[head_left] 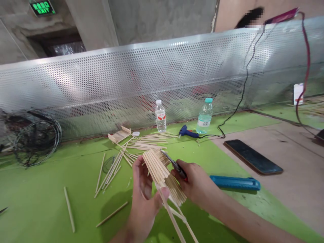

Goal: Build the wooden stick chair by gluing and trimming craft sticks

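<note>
My left hand (146, 199) is closed around a structure of pale wooden sticks (155, 165), lifted above the green table. Short sticks lie side by side in two slanting panels, and longer sticks extend down toward me. In my right hand (193, 180) is a metal-tipped tool (174, 163) with a dark handle and a bit of red. Its tip points up and left, close to the upper end of the stick panels; whether it touches them I cannot tell. My fingers hide much of the handle. Loose wooden sticks (111, 177) are spread beyond my left hand.
A blue utility knife (234, 182) and a phone (253, 157) lie at right. Farther back are a blue glue gun (187, 132) with a black cord, two water bottles (161, 118) and a small stick assembly (119, 135). A perforated metal screen (121, 84) borders the table; coiled wire (37, 141) sits left.
</note>
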`<state>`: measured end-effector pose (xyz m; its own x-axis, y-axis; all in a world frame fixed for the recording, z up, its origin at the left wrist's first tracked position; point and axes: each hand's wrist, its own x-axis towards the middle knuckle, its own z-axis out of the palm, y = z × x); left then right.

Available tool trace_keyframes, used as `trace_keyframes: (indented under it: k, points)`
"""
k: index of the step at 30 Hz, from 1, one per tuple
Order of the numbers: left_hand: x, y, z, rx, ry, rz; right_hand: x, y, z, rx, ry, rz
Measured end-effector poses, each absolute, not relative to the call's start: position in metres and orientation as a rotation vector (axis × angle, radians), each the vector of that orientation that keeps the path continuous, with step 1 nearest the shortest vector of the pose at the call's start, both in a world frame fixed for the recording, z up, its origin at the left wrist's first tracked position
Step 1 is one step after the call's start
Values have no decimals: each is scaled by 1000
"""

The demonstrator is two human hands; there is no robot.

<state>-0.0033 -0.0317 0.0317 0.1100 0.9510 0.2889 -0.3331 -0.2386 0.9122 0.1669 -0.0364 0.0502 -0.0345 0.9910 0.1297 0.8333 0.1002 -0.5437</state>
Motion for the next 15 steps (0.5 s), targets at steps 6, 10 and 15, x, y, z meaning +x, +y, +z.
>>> trace_keyframes:
  k: [6, 10, 15]
  points:
    - [-5, -35, 31, 1275, 702, 1436, 178, -36, 58, -1644, -1973, 584]
    - [-4, -36, 32, 1290, 685, 1458, 181, -38, 61, -1521, -1983, 654]
    - [-6, -36, 37, 1279, 696, 1423, 176, -34, 54, -1587, -1969, 540]
